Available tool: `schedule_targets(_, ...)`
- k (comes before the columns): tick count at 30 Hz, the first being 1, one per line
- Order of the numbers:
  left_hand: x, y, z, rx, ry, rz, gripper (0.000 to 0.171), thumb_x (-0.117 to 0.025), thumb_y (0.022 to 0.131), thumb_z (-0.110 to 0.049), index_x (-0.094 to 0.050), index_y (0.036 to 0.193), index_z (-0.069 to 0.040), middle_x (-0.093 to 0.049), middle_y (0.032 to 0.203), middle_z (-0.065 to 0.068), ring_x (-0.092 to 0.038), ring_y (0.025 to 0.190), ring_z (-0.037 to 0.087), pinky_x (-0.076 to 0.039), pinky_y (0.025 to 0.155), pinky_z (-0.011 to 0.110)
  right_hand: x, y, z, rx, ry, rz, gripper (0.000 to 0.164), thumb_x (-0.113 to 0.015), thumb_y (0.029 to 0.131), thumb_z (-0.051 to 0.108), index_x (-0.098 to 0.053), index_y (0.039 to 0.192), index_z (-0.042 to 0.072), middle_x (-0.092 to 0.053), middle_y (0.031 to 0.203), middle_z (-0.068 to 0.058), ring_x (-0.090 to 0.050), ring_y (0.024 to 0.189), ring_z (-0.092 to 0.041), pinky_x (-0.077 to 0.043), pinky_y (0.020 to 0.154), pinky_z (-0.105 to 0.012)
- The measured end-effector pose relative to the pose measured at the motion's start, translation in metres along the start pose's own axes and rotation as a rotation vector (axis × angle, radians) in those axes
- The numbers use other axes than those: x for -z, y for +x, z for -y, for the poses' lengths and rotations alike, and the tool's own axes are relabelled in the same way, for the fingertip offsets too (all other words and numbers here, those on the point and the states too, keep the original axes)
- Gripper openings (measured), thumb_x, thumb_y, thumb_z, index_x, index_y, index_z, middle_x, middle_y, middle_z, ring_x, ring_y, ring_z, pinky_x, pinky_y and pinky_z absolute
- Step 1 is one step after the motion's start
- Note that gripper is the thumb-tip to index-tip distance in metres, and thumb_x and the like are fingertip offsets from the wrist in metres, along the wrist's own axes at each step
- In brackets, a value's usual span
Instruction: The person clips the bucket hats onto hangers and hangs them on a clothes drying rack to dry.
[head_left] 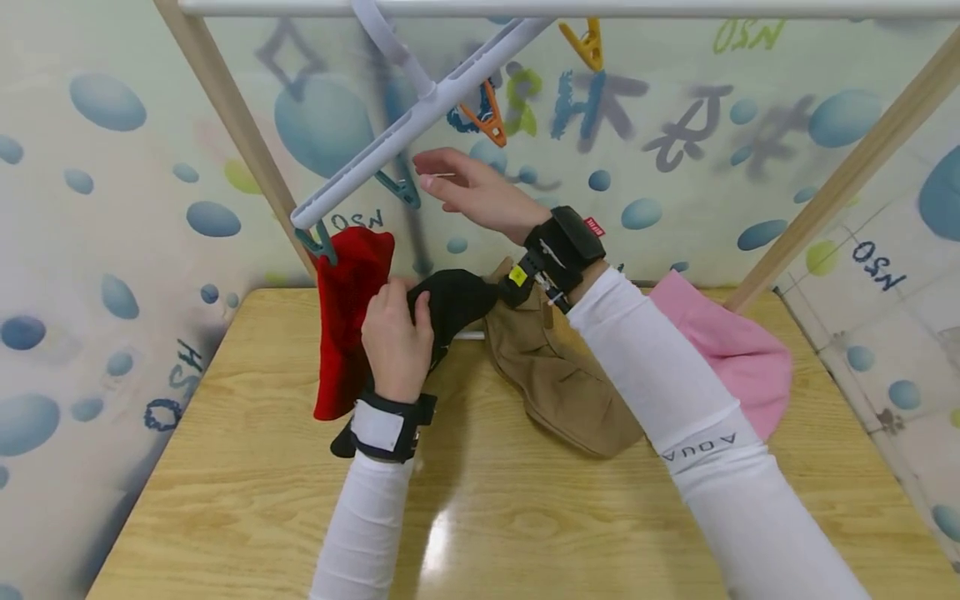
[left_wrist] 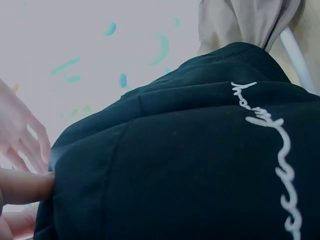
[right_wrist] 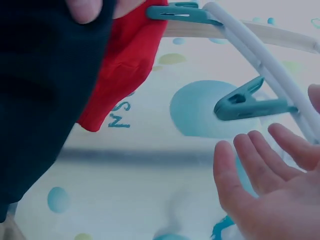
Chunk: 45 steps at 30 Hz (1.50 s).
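My left hand (head_left: 396, 342) pinches the edge of a black hat (head_left: 453, 304) between thumb and fingers. White script lettering runs down the hat's side in the left wrist view (left_wrist: 175, 165). Beside it, a red cloth item (head_left: 337, 325), perhaps a hat, hangs from a teal clip (head_left: 322, 247) at the low end of a pale, tilted hanger (head_left: 390, 143). My right hand (head_left: 480, 193) is raised, its fingers extended and slightly bent, near a second teal clip (right_wrist: 255, 105) on the hanger. In the right wrist view the hand is apart from that clip and holds nothing.
Orange (head_left: 489, 121) and yellow (head_left: 588, 46) clips are farther up the hanger, which hangs below a white bar (head_left: 675, 8) between wooden posts (head_left: 847, 167). On the wooden table (head_left: 262, 483) lie a brown hat (head_left: 577, 400) and a pink hat (head_left: 757, 358), partly behind my right arm.
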<state>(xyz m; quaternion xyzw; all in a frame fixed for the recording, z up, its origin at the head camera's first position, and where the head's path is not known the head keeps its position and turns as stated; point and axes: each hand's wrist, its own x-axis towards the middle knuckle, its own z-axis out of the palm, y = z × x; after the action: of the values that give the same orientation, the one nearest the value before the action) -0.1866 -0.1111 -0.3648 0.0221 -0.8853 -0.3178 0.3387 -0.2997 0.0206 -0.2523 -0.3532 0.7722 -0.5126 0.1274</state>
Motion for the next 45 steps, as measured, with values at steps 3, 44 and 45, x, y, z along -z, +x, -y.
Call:
schedule_targets(3,-0.001,0.001,0.000,-0.006,-0.011,-0.003,0.018,-0.059,0.089,-0.015,-0.058,0.097,0.002,-0.064,0.087,0.021,-0.055,0.073,0.033,-0.050,0.069,0.045,0.000,0.008,0.006,-0.013,0.004,-0.008,0.045,-0.044,0.097,0.022,-0.035,0.137,0.006,-0.039,0.142,-0.010,-0.042,0.123,-0.017,-0.040,0.100,-0.035)
schedule_targets(44,0.005,0.029,-0.014,-0.041,-0.035,-0.034,0.013,-0.056,0.090,-0.012,-0.062,0.094,-0.002,-0.068,0.084,0.019,-0.059,0.069,0.031,-0.052,0.068,0.045,-0.006,0.019,0.001,-0.033,0.521,-0.034,0.016,-0.037,0.096,0.001,-0.045,0.107,-0.008,-0.052,0.108,-0.009,-0.046,0.120,-0.026,-0.036,0.105,-0.033)
schedule_targets(45,0.005,0.030,-0.014,-0.041,-0.041,-0.038,0.012,-0.057,0.090,-0.012,-0.062,0.094,-0.002,-0.068,0.084,0.019,-0.059,0.069,0.031,-0.053,0.068,0.045,-0.006,0.020,0.001,-0.035,0.535,-0.036,0.015,-0.038,0.096,0.000,-0.046,0.106,-0.007,-0.051,0.108,-0.009,-0.045,0.120,-0.025,-0.035,0.105,-0.033)
